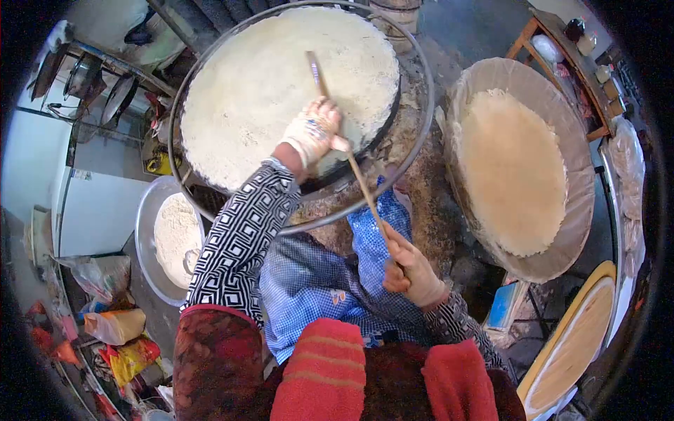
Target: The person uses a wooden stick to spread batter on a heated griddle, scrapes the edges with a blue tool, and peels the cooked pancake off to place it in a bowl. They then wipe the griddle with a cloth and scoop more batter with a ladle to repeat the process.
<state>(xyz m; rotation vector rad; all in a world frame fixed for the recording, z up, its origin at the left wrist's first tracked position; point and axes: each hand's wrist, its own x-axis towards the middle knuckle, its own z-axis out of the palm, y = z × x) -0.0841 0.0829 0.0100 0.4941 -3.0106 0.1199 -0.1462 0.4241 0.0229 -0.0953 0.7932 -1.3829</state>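
Note:
My left hand (314,133), in a pale glove, is closed around a flat wooden stick (364,188) over the near edge of a large round pan (388,126). A pale, crumbly layer (260,91) covers the pan. The stick's far end lies over this layer. Lower down, my right hand (414,270), also gloved with bare fingertips, grips the near end of the same stick. A metal ring (427,105) runs around the pan.
Right of the pan stands a lined round basket (576,154) holding a big flat tan sheet (512,175). A metal basin (146,238) of pale powder is at the left. A wooden table (562,42) is at the upper right, a round board (572,344) at the lower right.

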